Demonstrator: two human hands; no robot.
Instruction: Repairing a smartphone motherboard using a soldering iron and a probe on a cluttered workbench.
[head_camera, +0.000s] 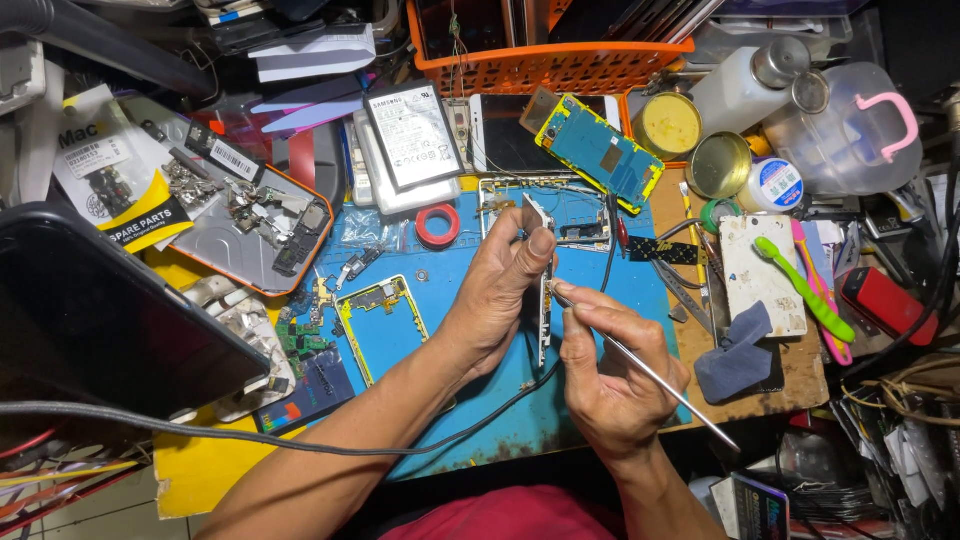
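The left hand (500, 285) has a phone frame (543, 300) stood up on its edge over the middle of the blue mat (520, 420), fingers and thumb closed around its far end, pinching it by the rims. The right hand (610, 375) sits just near of it, fingers bunched tight on a thin metal tool (650, 375), its tip touching the frame's right side while the long shank trails off toward the near right. That frame looks light and thin, stiff along its length but, I'd judge, easy to bend or crack if squeezed across the flat, so the edges are the place to grip it, just as it's held now. The tool is slim and likely slippery, best held low near the tip. A black cable (580, 330) runs under the hands across the mat. Left of them lies a yellow-edged phone shell (380, 325) flat on the mat, with loose circuit bits beside it. Further off, a red tape ring (437, 225), a battery (412, 135) propped up, and another opened phone (598, 152) showing blue inside. To the right, a green toothbrush (805, 290) rests across a white block, and an orange basket (550, 65) stands at the far edge.
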